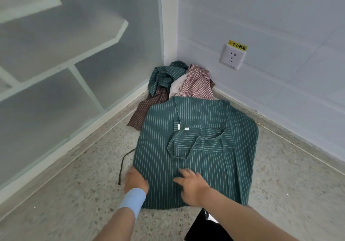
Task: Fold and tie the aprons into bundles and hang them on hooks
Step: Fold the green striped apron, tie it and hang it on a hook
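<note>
A green striped apron [205, 128] lies spread flat on the speckled floor, its neck loop and label showing near the middle. My right hand [190, 184] rests flat on the apron's near part with fingers spread. My left hand [135, 182], a blue band on its wrist, is at the apron's near left edge, its fingers blurred against the cloth. A dark tie string [124, 161] trails out on the floor from the apron's left side.
A heap of other aprons [179, 80], green striped, brown striped and red checked, sits in the corner behind. A frosted glass partition [74, 72] stands on the left. The white wall on the right carries a socket [232, 57].
</note>
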